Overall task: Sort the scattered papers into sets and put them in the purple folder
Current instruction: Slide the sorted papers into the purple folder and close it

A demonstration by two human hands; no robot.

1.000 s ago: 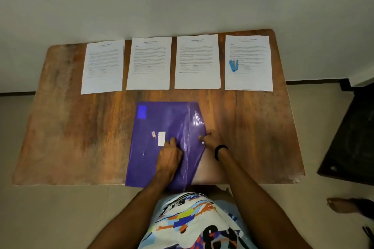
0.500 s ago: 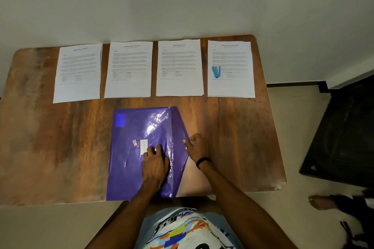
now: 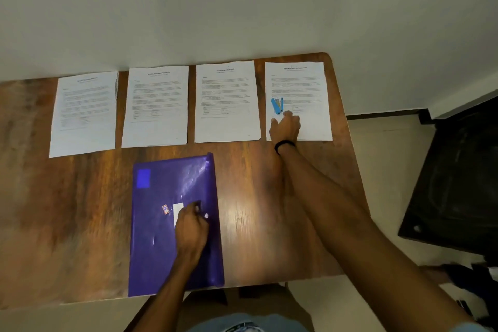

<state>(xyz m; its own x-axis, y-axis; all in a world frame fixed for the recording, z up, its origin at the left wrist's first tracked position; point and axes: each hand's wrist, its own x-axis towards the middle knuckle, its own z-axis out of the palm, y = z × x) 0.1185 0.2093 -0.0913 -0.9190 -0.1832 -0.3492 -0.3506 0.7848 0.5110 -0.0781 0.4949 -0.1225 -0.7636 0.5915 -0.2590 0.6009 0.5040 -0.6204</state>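
Note:
The purple folder lies flat at the table's near edge, its right edge curled up. My left hand rests on it with fingers curled at the cover beside a white snap. Along the far edge lie the first paper set, a second set, a third set and the rightmost set. My right hand lies on the lower left of the rightmost set, fingers spread, just below a blue stapler that sits on that set.
The wooden table stands against a pale wall. A black piece of furniture stands on the floor to the right. A person's foot shows at the lower right.
My right hand let go of the folder's lifted cover and reached out to the rightmost paper set. The cover has dropped back nearly flat. My left hand stayed on the folder.

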